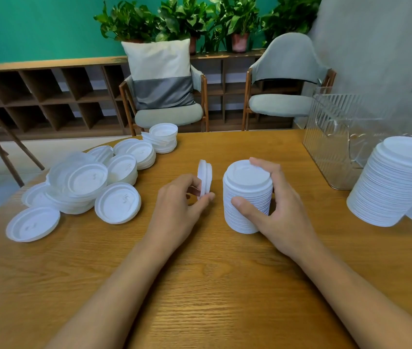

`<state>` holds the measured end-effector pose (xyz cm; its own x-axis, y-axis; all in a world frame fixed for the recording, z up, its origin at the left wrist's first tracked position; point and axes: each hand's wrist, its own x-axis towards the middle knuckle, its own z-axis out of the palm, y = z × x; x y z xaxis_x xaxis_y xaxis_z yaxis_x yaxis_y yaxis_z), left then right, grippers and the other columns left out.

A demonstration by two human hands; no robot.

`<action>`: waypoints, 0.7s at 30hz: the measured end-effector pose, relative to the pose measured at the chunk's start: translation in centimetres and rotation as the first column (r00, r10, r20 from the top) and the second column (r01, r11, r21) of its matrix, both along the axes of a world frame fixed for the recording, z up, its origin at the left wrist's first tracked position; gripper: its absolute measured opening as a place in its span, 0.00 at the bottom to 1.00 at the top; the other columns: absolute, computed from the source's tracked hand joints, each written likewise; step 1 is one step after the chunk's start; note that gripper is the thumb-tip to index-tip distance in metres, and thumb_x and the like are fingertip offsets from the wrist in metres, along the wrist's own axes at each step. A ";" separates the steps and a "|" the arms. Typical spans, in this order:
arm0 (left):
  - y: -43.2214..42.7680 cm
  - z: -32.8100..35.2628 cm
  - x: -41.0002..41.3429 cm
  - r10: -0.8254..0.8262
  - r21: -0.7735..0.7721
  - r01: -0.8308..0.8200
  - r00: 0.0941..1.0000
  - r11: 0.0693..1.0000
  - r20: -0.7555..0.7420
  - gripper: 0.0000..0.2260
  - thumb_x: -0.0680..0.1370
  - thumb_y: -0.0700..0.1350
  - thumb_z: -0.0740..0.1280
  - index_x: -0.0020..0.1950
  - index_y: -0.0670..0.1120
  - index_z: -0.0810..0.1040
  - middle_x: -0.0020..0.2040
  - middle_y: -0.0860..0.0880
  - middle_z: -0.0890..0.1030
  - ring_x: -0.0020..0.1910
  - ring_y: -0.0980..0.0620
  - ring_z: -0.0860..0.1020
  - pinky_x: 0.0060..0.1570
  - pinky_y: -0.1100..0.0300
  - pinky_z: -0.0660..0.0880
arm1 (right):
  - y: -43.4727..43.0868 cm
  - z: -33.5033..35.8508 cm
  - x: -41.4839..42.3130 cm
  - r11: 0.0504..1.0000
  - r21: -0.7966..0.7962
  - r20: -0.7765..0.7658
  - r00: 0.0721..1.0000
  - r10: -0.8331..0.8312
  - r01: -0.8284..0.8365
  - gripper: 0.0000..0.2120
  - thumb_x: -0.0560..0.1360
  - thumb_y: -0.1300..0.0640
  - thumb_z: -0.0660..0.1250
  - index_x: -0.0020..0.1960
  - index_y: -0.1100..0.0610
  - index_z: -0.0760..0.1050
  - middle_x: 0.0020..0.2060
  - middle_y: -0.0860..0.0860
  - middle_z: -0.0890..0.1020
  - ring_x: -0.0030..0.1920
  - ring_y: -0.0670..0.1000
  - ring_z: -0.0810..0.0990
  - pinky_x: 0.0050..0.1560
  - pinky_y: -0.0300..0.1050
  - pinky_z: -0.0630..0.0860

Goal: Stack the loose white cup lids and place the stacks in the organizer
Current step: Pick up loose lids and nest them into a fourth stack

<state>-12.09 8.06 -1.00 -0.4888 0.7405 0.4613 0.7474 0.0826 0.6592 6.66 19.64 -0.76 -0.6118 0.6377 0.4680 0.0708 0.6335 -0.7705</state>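
Note:
My right hand (279, 205) grips a tall stack of white lids (246, 195) standing on the wooden table (200, 285) at the centre. Just left of it, my left hand (177, 210) pinches a thin set of white lids (205, 178) held on edge, apart from the stack. Loose white lids (84, 182) lie scattered in a heap on the left of the table, several upside down. A short stack (163, 137) sits at the far edge. The clear ribbed organizer (336, 137) stands at the right rear.
Two larger lid stacks (399, 182) stand at the right edge, in front of the organizer. Two chairs (288, 96), one with a cushion, face the table's far side. Behind them a low wooden shelf carries potted plants. The table's curved edge runs along the left.

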 end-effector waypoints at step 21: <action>-0.3 3.4 2.0 -0.375 0.385 0.113 0.579 0.916 0.723 0.22 0.73 0.48 0.75 0.67 0.47 0.82 0.48 0.48 0.87 0.42 0.54 0.82 0.40 0.63 0.78 | -0.4 0.2 -0.2 0.996 -0.072 -0.023 0.998 0.052 -0.054 0.40 0.73 0.33 0.73 0.79 0.30 0.57 0.70 0.29 0.70 0.71 0.36 0.70 0.70 0.46 0.73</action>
